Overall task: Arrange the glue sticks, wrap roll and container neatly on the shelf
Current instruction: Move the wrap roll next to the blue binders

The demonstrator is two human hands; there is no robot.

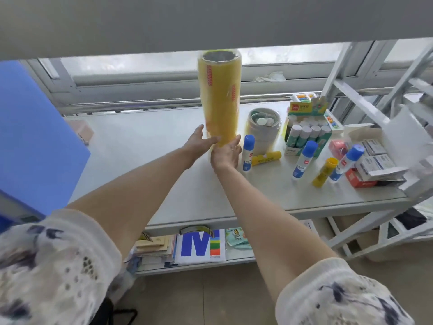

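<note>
Yellow wrap roll [220, 95] stands upright on the shelf [140, 146], left hand [199, 143] touching it with straight fingers, right hand [226, 153] cupping its base. Tall and narrow, it could topple onto the container [263, 130] and glue sticks [302, 160] if nudged.

Glossy yellow plastic film wraps the wrap roll [219, 97]; the shelf [145, 141] looks smooth, matt white.
</note>
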